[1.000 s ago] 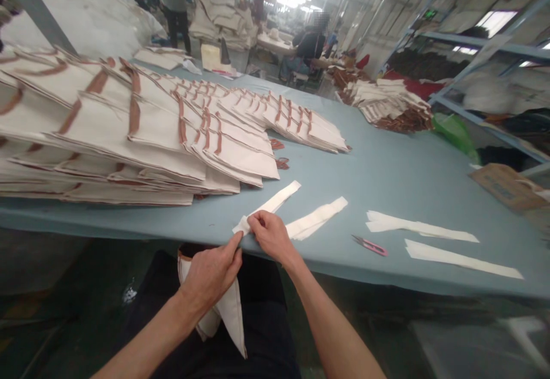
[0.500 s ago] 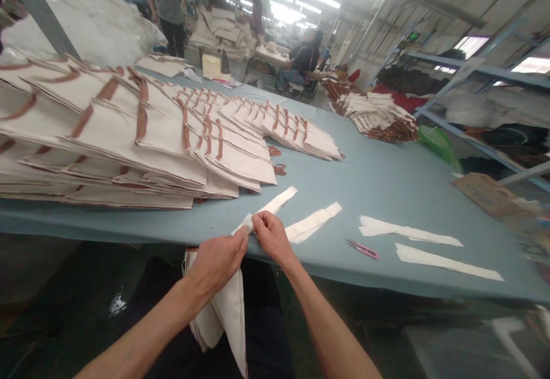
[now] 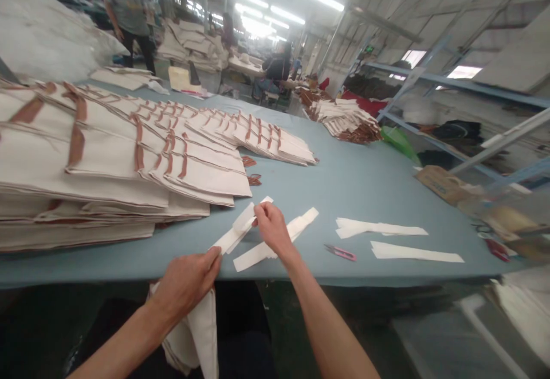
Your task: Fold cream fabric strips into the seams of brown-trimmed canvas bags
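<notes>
My right hand (image 3: 271, 229) is closed in a pinch on the end of a short white strip (image 3: 244, 218), which looks like fabric or paper, just over the table. Another white strip (image 3: 230, 240) lies under it, slanting towards my left hand (image 3: 189, 278). The left fingers are pressed together at that strip's near end. Below the left wrist hangs a cream cloth piece (image 3: 193, 333) over my lap; whether that hand also grips it is hidden. Beneath my right wrist lie more white strips (image 3: 253, 256). Pink-handled thread snips (image 3: 341, 252) rest to the right.
Stacked cream cloth pieces with brown straps (image 3: 107, 164) fill the table's left side. Further strips (image 3: 416, 251) lie at the right. A cream-and-brown pile (image 3: 344, 118) sits at the far end of the blue-green table (image 3: 301, 184). A person (image 3: 129, 18) stands beyond; another sits farther back.
My hands, together half a second ago, have moved apart: the left came nearer and leftward, the right stayed over the strips. A length of white strip now shows between them. The view has swung right.
</notes>
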`<state>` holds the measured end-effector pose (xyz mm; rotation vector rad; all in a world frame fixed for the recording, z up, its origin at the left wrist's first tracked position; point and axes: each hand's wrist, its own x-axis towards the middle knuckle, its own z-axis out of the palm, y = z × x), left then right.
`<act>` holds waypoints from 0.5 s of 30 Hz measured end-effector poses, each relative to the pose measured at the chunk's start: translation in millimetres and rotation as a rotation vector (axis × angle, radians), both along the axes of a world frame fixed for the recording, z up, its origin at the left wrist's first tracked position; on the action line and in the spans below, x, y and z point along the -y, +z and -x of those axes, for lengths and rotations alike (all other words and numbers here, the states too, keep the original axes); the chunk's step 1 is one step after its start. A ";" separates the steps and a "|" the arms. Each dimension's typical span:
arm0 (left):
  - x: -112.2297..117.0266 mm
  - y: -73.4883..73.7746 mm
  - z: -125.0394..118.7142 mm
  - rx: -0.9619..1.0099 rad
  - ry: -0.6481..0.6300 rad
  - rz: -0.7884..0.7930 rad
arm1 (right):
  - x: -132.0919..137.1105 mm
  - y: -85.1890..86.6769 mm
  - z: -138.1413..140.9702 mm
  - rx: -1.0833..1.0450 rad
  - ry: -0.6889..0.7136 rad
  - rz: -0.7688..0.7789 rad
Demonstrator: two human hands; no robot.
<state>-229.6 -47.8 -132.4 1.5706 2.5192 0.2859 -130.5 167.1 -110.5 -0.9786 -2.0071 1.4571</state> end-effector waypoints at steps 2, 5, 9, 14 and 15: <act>-0.2 -4.5 2.3 -0.005 -0.017 -0.024 | -20.1 -1.0 2.1 -0.039 -0.046 0.099; 0.4 -12.2 5.8 -0.020 -0.047 -0.063 | -48.3 -4.2 10.4 -0.098 -0.101 0.231; 3.0 -23.9 9.8 -0.077 -0.068 -0.119 | -80.1 -10.5 29.9 -0.144 -0.150 0.309; 7.3 -36.8 13.6 -0.123 -0.106 -0.208 | -110.4 -25.7 55.1 -0.085 -0.245 0.213; 8.4 -39.6 14.3 -0.117 -0.107 -0.239 | -116.1 -29.2 59.0 -0.059 -0.256 0.163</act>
